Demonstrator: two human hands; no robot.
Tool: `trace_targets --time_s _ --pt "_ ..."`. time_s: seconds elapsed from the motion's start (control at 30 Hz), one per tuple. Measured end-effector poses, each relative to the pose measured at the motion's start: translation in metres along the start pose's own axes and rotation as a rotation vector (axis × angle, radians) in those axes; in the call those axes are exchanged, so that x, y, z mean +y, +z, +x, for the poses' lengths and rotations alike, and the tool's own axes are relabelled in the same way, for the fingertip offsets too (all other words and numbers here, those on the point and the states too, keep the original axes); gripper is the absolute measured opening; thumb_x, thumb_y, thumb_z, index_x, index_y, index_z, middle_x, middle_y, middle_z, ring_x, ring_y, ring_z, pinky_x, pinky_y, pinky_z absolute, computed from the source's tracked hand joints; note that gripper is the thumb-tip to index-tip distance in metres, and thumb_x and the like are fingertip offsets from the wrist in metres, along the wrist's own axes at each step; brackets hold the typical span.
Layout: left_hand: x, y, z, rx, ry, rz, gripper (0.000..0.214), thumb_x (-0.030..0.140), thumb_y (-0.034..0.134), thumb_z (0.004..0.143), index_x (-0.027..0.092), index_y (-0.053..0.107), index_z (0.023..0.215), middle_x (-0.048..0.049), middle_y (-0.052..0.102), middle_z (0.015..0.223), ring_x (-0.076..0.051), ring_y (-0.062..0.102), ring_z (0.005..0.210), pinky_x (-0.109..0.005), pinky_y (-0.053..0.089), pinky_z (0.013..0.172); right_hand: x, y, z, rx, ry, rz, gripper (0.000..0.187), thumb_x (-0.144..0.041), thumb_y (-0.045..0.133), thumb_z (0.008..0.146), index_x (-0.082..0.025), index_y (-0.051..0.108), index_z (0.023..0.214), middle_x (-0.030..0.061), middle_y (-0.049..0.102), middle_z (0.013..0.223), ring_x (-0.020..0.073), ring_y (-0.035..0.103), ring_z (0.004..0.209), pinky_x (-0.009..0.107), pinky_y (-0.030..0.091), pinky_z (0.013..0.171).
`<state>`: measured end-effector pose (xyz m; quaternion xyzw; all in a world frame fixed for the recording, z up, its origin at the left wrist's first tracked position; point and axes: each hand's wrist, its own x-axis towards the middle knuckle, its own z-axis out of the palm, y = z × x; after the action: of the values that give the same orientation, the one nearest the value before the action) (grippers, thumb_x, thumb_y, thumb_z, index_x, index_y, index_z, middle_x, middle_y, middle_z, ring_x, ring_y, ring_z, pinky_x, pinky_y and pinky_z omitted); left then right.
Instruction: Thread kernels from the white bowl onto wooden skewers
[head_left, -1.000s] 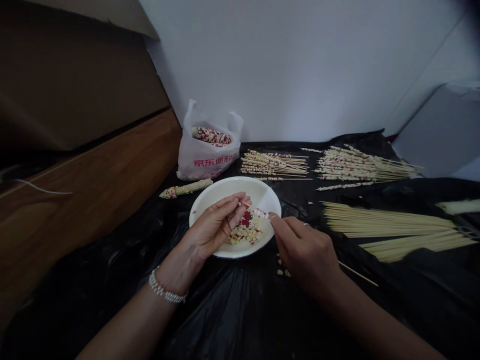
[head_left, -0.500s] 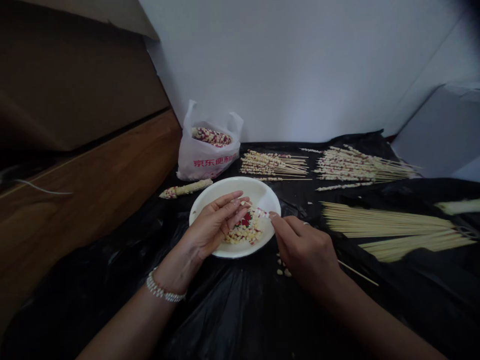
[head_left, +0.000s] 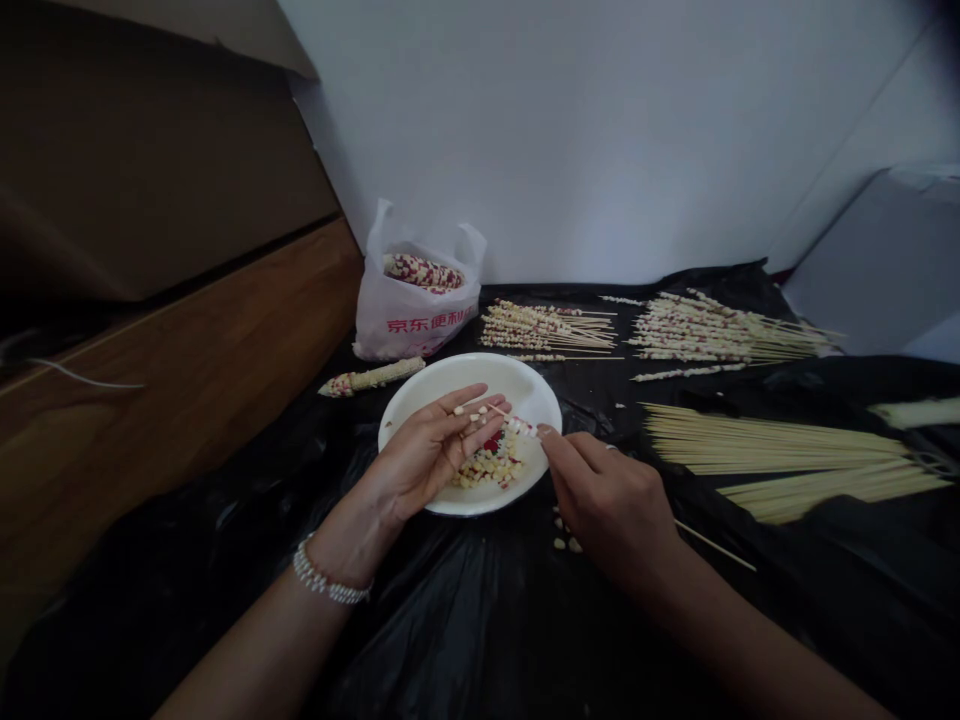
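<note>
Over a white bowl (head_left: 397,393), my left hand (head_left: 426,445) is open, palm up, fingers stretched out. A few loose corn kernels (head_left: 474,414) lie on those fingers. My right hand (head_left: 611,495) is shut on a bamboo skewer (head_left: 523,427) with white and red kernels threaded near its tip. The skewer points left, its tip just over the left fingers; its bare end (head_left: 716,546) shows behind the right wrist. Loose corn kernels (head_left: 487,468) lie in the bowl, partly hidden by my left hand.
Behind the bowl, a plastic bag (head_left: 420,310) holds corn cobs (head_left: 424,270); a mostly stripped cob (head_left: 375,375) lies beside it. Kernel-filled skewers lie in two piles, middle (head_left: 544,328) and right (head_left: 705,328). Bare skewers (head_left: 772,445) lie at right on black plastic sheeting (head_left: 450,620).
My left thumb and fingers have parted from near the skewer tip and flattened out, showing the kernels on them. The right hand and skewer have hardly moved.
</note>
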<state>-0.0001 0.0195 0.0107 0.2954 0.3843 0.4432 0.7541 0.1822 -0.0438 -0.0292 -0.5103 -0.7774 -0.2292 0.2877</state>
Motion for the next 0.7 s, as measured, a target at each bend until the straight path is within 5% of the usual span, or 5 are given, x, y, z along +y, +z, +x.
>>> trace_targets --time_s 0.3,0.57,0.7 --pt "-0.0019 -0.0026 0.0024 0.029 0.03 0.02 0.029 -0.003 0.057 0.08 0.008 0.067 0.105 -0.016 0.069 0.112 -0.021 0.064 0.109 -0.022 0.052 0.091 -0.0008 0.0009 -0.0017 -0.01 -0.007 0.011 0.027 -0.013 0.05 0.089 -0.013 0.064 0.112 0.0026 0.065 0.076 0.0116 0.059 0.063 0.026 0.036 0.053" --pt "-0.0034 -0.006 0.0056 0.051 0.057 0.0 0.013 0.002 0.065 0.077 0.009 0.073 0.085 -0.0062 0.072 0.078 -0.006 0.066 0.065 -0.009 0.054 0.064 -0.0009 -0.0006 -0.0009 -0.001 -0.007 0.017 0.028 -0.012 0.05 0.088 -0.012 0.065 0.111 0.0027 0.065 0.074 0.0119 0.057 0.06 0.026 0.036 0.052" --pt "-0.0027 -0.0068 0.0063 0.086 0.049 -0.037 0.012 0.002 0.065 0.077 0.008 0.072 0.084 -0.0058 0.071 0.076 -0.006 0.066 0.064 -0.008 0.054 0.061 -0.0007 -0.0009 -0.0007 -0.003 -0.005 0.002 0.027 -0.012 0.05 0.088 -0.012 0.065 0.111 0.0027 0.065 0.074 0.0115 0.057 0.059 0.026 0.035 0.051"
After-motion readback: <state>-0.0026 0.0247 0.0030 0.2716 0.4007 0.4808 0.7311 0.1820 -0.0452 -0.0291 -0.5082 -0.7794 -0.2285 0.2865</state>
